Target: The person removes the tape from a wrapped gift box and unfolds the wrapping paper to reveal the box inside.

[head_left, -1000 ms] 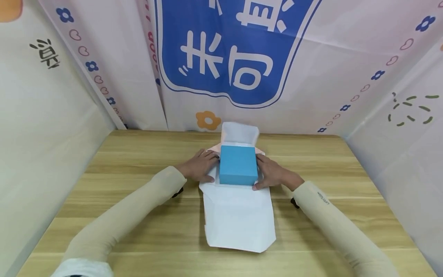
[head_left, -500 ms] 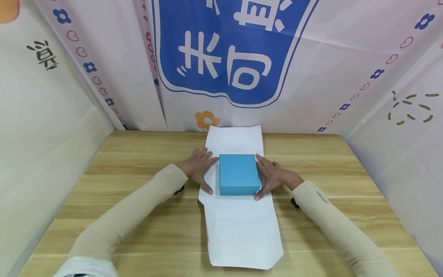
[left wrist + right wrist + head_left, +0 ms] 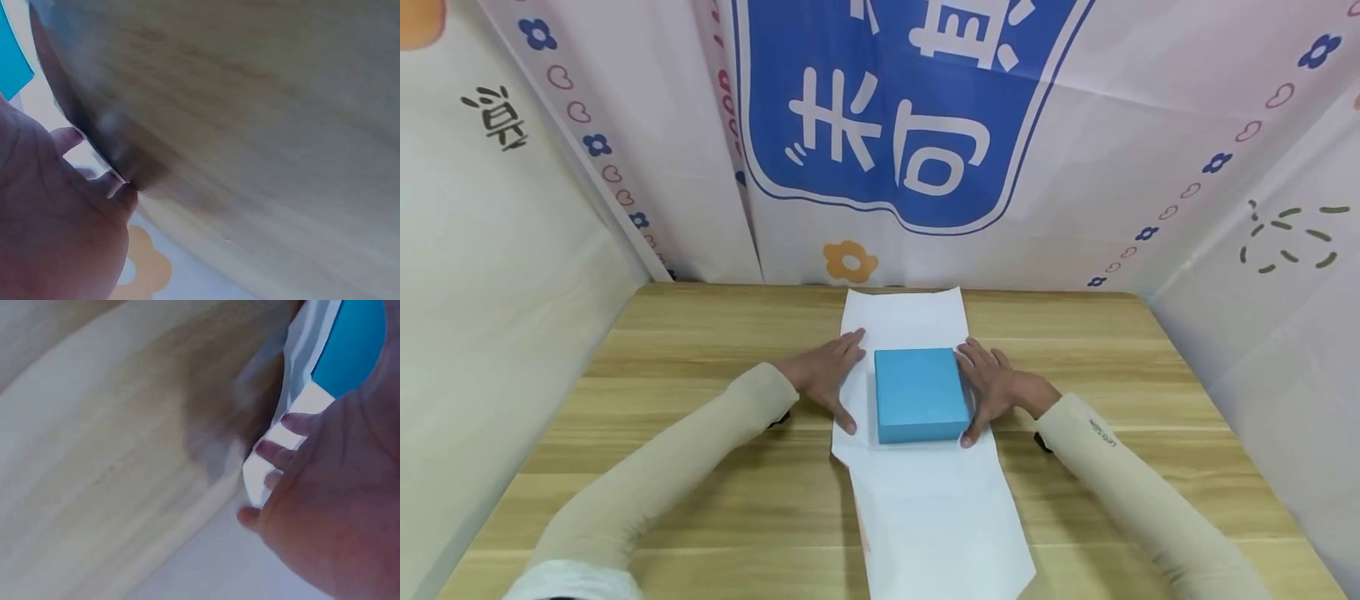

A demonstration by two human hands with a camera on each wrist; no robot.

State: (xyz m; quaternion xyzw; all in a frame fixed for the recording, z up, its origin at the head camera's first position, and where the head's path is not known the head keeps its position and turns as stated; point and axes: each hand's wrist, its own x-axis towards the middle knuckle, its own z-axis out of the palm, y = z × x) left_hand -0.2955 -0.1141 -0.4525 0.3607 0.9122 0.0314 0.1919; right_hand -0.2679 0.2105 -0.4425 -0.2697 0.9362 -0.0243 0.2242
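Observation:
A blue square box lies on a long sheet of white wrapping paper, seen in the head view. My left hand rests on the paper's left edge, thumb and fingers spread, a small gap from the box. On the other side my right hand lies along the box's right side with its fingers spread and the thumb near the front corner. In the left wrist view, fingertips reach the paper's edge. The right wrist view has the blue box beyond the palm and fingers over the white paper.
The wooden table extends on both sides of the paper. A white printed cloth backdrop rises behind it, and cloth walls stand left and right. The paper's far end lies close to the backdrop.
The paper's far part, folded up near the box earlier, now lies flat behind it. Box and paper have shifted toward me, and the near end reaches the frame's bottom. My hands have spread wider.

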